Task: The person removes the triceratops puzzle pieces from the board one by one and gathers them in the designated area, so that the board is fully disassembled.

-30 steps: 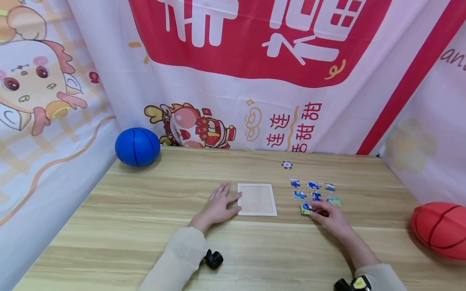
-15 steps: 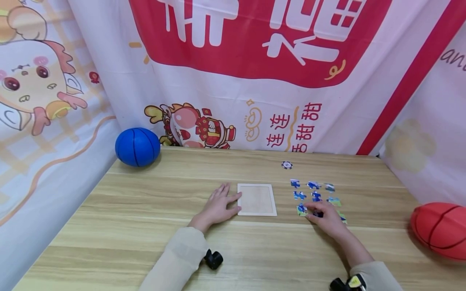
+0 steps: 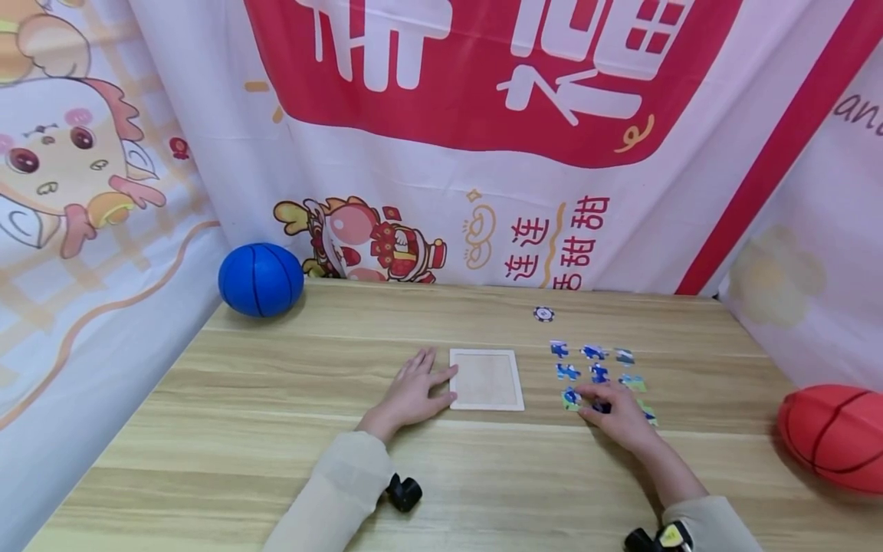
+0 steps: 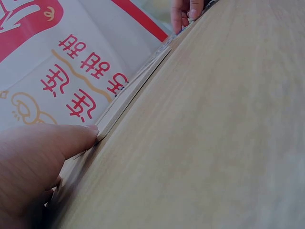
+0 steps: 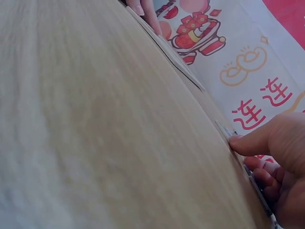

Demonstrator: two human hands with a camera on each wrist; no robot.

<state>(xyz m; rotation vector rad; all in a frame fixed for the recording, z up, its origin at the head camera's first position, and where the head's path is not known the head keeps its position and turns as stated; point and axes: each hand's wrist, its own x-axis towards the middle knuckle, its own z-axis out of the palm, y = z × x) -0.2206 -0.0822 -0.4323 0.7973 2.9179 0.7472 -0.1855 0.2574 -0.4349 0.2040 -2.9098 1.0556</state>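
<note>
My left hand [image 3: 412, 389] lies on the table with its fingers spread, thumb and index fingertips against the left edge of a pale square puzzle tray [image 3: 518, 387]. In the left wrist view its thumb meets the rim of that tray [image 4: 125, 99]. To the right, my right hand [image 3: 621, 418] has thumb and index finger at a blue and green jigsaw piece [image 3: 569, 399], pinching its right side. The right wrist view shows the thumb over this piece [image 5: 222, 129], low at the tabletop. More jigsaw pieces [image 3: 599, 373] lie in rows beyond, some partly hidden by the right hand.
A round chip [image 3: 543, 313] lies behind the pieces. The blue ball [image 3: 260, 280] sits at the far left corner and a red ball [image 3: 838, 437] at the right edge. Printed cloth [image 3: 386, 161] hangs around the wooden table [image 3: 207, 460].
My right hand has moved the jigsaw piece a little left, into line with the rows, and then stayed there. The left hand has not moved.
</note>
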